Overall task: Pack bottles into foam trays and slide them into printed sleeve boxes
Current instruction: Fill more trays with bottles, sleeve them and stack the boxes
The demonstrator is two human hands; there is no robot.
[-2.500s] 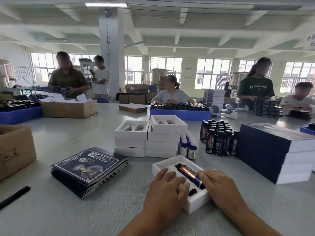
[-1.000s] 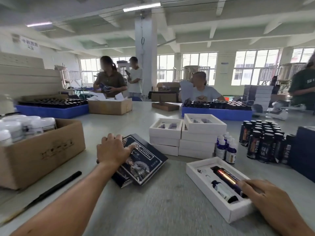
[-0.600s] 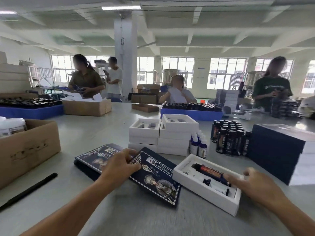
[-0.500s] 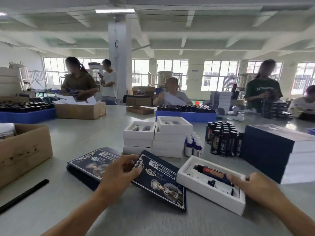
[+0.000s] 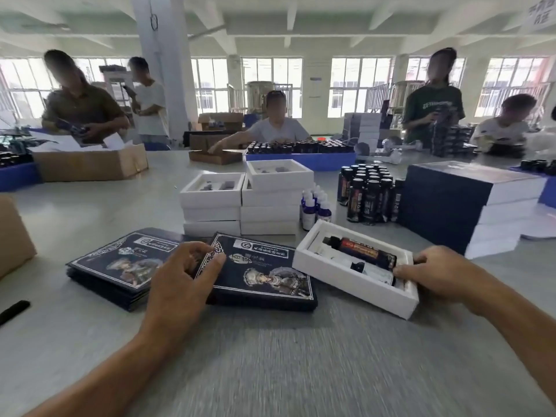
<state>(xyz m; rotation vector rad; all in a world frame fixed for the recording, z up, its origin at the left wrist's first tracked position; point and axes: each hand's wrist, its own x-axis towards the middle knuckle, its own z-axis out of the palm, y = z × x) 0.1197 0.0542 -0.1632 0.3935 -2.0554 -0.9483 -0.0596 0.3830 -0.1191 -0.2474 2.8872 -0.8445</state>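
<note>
Since half a second ago, our left hand (image 5: 183, 278) has drawn one sleeve (image 5: 258, 266) off the stack (image 5: 120, 263), fingers curled over its 9 o'clock edge. Right hand (image 5: 442, 272) grips the tray (image 5: 355, 278) at 3 o'clock, bottles (image 5: 361, 249) inside; white bottle label unreadable.

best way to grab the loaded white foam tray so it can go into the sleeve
Grip the foam tray across its short right end, from the right, where the right hand already holds. It is long and narrow, and its open left end faces the printed sleeve.
</note>
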